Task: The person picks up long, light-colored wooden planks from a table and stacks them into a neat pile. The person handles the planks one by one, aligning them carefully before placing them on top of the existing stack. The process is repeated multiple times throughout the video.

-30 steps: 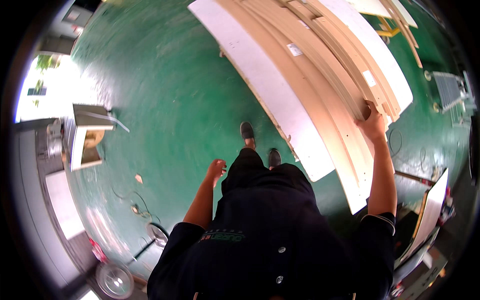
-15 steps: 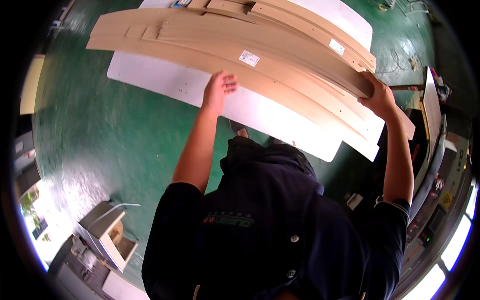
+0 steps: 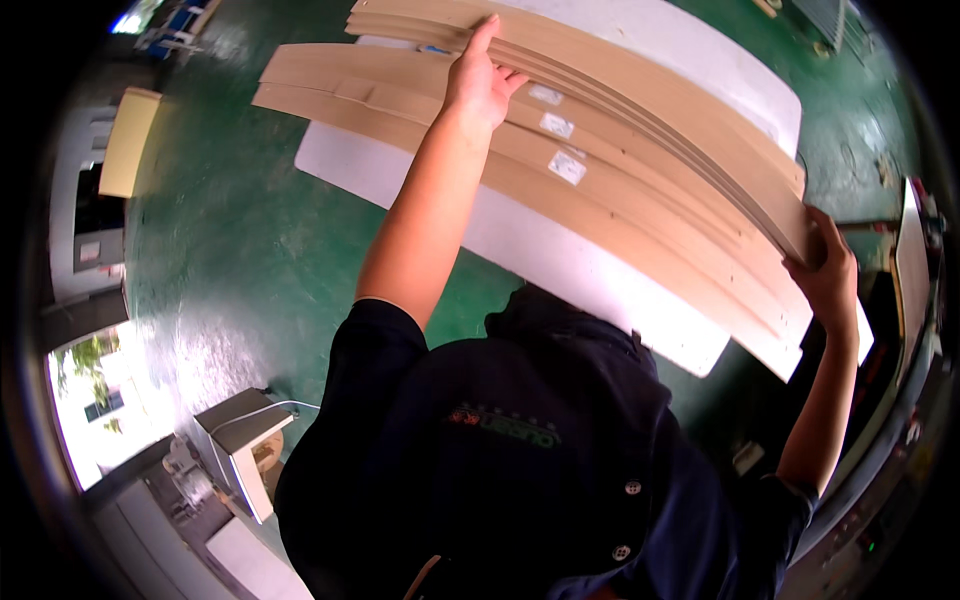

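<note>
A stack of long, thin wood-coloured boards (image 3: 640, 95) runs slantwise across the far side of a white tabletop (image 3: 520, 235). At the stack's right end my right hand (image 3: 832, 275) is closed round the board ends, thumb on the near side. My left hand (image 3: 478, 90) is at the near edge farther left, its thumb lying over the layered edges and its fingertips at the underside. More long boards (image 3: 640, 225) lie flat on the nearer side, with white labels (image 3: 567, 167) on them. A small blue item (image 3: 435, 50) shows beside my left hand.
Board ends overhang the tabletop at left and right. Green floor (image 3: 230, 240) surrounds it. An open box-like cabinet (image 3: 240, 440) stands at lower left, a yellow panel (image 3: 130, 143) at far left. An upright panel (image 3: 910, 270) and machinery stand close on the right.
My left hand has moved up and forward to the stack's edge. The held boards have shifted away from the nearer ones, exposing more labels. My right hand keeps hold of their end.
</note>
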Action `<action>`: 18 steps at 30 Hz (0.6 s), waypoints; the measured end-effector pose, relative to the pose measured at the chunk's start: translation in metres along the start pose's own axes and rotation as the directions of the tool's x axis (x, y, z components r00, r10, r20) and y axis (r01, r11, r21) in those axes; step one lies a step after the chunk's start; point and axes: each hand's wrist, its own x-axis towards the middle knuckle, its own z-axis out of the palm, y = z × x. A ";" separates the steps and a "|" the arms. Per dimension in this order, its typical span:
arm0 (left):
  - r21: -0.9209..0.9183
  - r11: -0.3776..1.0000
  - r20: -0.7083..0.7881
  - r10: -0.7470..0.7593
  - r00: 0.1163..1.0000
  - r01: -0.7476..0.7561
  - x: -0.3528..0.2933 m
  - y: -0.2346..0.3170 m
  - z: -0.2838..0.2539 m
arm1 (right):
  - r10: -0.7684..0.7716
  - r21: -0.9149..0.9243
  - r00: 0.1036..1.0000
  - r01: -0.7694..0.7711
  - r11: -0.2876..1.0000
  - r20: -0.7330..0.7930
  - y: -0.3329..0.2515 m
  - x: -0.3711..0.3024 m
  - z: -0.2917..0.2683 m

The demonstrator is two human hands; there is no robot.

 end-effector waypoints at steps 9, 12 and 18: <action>0.225 0.974 -0.104 0.018 0.994 0.006 -0.017 -0.004 -0.017 | -0.029 0.104 0.999 0.027 0.994 0.013 0.034 0.004 0.056; 0.236 0.960 -0.176 -0.108 0.978 0.149 -0.018 -0.053 -0.046 | 0.002 0.071 0.994 -0.010 0.997 0.106 0.055 -0.008 0.089; 0.211 0.939 -0.174 -0.238 0.956 0.272 -0.024 -0.118 -0.087 | 0.093 -0.062 0.981 -0.083 0.995 0.171 0.092 -0.031 0.158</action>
